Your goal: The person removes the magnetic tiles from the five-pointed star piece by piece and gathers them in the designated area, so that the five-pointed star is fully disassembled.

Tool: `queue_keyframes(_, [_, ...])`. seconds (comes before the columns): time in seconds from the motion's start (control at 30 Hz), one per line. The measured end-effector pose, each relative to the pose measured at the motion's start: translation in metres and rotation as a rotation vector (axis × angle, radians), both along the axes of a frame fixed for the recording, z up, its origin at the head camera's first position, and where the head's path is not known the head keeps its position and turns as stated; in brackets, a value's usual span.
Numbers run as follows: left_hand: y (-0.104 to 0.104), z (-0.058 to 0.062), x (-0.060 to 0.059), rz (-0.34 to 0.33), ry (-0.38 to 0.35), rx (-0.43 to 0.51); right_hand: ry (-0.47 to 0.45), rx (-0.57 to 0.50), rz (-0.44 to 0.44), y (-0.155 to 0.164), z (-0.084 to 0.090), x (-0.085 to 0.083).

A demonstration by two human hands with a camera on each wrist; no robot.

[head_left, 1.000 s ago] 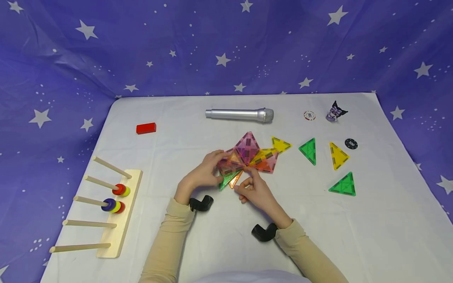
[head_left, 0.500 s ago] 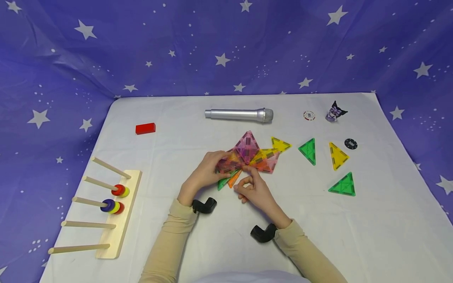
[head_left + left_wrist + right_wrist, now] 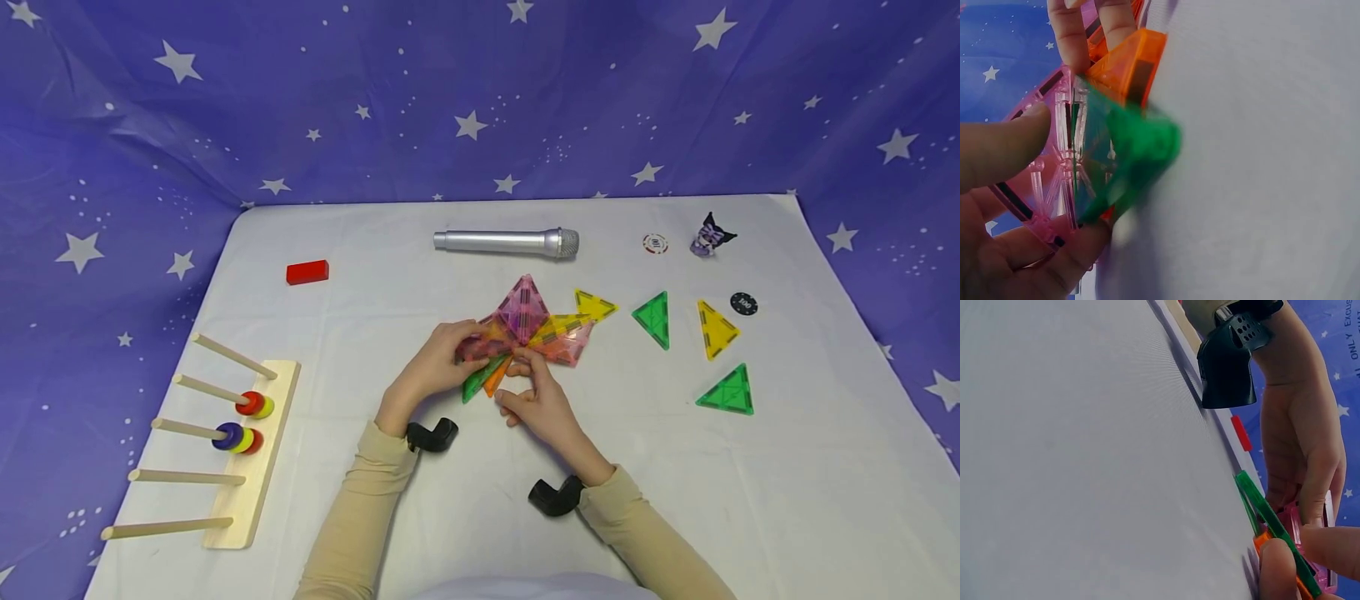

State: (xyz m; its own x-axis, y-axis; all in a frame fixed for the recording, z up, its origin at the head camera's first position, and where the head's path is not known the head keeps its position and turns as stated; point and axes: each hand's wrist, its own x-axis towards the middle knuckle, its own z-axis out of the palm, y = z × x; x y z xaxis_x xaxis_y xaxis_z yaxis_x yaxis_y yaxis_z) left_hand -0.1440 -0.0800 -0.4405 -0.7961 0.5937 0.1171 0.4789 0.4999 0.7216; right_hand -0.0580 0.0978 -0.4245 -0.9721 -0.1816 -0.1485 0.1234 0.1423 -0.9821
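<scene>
A star-like build of translucent magnetic tiles (image 3: 523, 310), in pink, yellow, orange and green, sits mid-table. My left hand (image 3: 435, 365) grips its left side, with thumb and fingers round a pink tile (image 3: 1044, 209) in the left wrist view. Below the pink part, a green triangular tile (image 3: 1150, 140) tilts outward, blurred. Beside it is an orange triangular tile (image 3: 1125, 69). My right hand (image 3: 546, 404) is at the build's near side, fingers bent, pinching around the orange and green tiles near the centre. The fingers partly hide the joint between tiles.
Loose triangular tiles lie right: green (image 3: 654, 321), yellow (image 3: 717, 331), green (image 3: 731, 392). A yellow triangle (image 3: 595, 307) touches the build. Behind lies a silver microphone (image 3: 498, 242). A wooden peg stand (image 3: 262, 467) and red block (image 3: 307, 272) are left; a figurine (image 3: 708, 237) is far right.
My left thumb has shifted up and inward from the green tile onto the pink part. The green and orange tiles have tilted slightly. My right hand has barely moved, its fingers shifting at the joint.
</scene>
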Motion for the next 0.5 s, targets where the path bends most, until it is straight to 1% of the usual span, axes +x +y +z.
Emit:
queue_keyframes(0.13, [0.0,0.0,-0.001,-0.021,-0.012,0.034,0.015,-0.003,-0.002,0.0,-0.001,0.0])
queue_keyframes(0.23, [-0.001,0.0,-0.002,-0.02,-0.031,0.048,0.023,0.005,-0.001,-0.001,-0.001,-0.001])
queue_keyframes(0.37, [0.0,0.002,-0.001,0.019,-0.064,0.039,0.055,-0.011,-0.004,0.0,-0.017,-0.005])
queue_keyframes(0.47, [0.0,0.004,0.0,0.059,-0.088,0.023,0.097,-0.018,-0.009,0.0,-0.031,-0.008])
queue_keyframes(0.5, [0.0,0.004,0.001,0.067,-0.094,0.019,0.115,-0.013,-0.012,-0.001,-0.033,-0.009])
